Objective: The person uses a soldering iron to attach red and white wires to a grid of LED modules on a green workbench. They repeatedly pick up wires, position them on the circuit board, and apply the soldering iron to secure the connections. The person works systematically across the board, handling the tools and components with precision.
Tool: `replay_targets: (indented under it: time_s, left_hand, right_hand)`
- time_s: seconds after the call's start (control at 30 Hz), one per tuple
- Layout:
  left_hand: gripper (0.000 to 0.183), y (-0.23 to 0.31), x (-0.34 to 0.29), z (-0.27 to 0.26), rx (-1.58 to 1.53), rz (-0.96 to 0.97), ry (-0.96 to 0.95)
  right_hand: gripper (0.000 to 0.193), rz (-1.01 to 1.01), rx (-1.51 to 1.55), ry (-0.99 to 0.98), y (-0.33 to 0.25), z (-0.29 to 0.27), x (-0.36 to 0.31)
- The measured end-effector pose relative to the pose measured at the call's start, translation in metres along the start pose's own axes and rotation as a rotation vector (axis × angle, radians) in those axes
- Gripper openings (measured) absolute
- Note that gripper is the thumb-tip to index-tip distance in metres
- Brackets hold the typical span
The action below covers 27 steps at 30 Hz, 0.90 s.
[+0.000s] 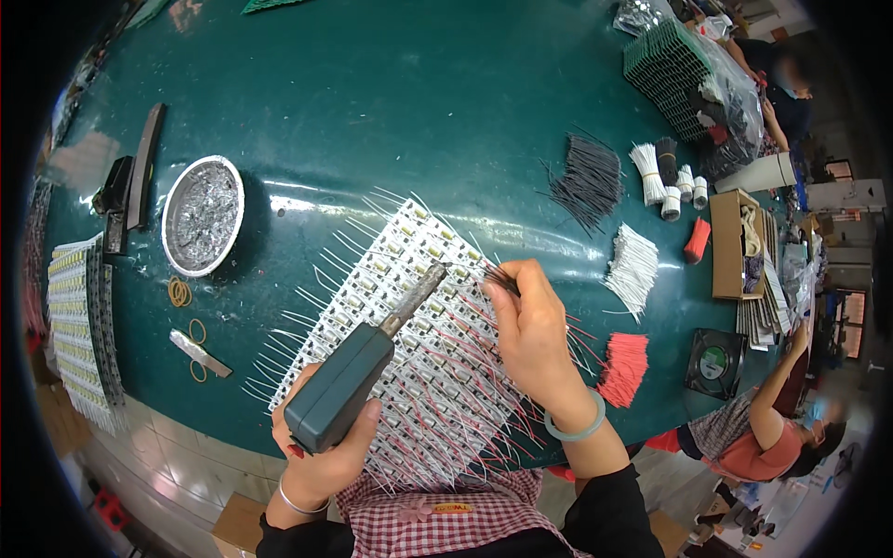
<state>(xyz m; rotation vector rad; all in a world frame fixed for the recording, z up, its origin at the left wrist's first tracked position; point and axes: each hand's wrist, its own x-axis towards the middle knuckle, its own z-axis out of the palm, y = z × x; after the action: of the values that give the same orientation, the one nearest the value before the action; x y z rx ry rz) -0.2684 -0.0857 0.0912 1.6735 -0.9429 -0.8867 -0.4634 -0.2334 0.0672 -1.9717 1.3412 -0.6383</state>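
A panel of small white circuit boards (423,232) lies tilted on the green table, with white wires sticking out along its left edge and red wires over its lower right part. My left hand (326,465) is closed around the boxy dark green body of a soldering gun (342,381). The gun's silvery tip (430,282) points up and right over the panel, though I cannot tell whether it touches. Near the panel's right edge, my right hand (538,339) pinches a few dark wires (502,277) close to that tip.
Bundles of black wires (591,181), white wires (633,270) and red wires (623,369) lie at the right. A white bowl (238,223) with silvery scraps and rubber bands (179,292) are leftward. Stacked panels (79,321) stand far left; a black fan (714,363) sits right. Co-workers are beyond.
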Motion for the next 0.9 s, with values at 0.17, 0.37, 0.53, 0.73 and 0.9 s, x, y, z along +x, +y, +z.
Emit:
replay_targets:
  time_s: [0.17,0.37,0.53,0.73,0.9]
  left_hand:
    - [0.029,-0.002,0.000,0.003,-0.024,-0.002,-0.016]
    - [0.028,0.003,0.002,0.007,-0.008,-0.001,-0.058]
    - [0.026,0.003,0.004,0.011,-0.012,0.006,-0.072]
    - [0.024,0.003,0.005,0.014,0.038,-0.025,-0.101]
    - [0.022,0.004,0.006,0.017,0.050,-0.025,-0.107]
  right_hand:
    - [0.015,-0.019,0.023,0.009,0.009,0.009,-0.002]
    - [0.015,-0.097,-0.112,0.077,0.014,0.018,0.000]
    - [0.019,-0.176,-0.219,0.129,0.018,0.025,-0.001]
    - [0.021,-0.201,-0.244,0.151,0.018,0.027,-0.001]
    - [0.022,-0.211,-0.266,0.167,0.018,0.027,-0.001]
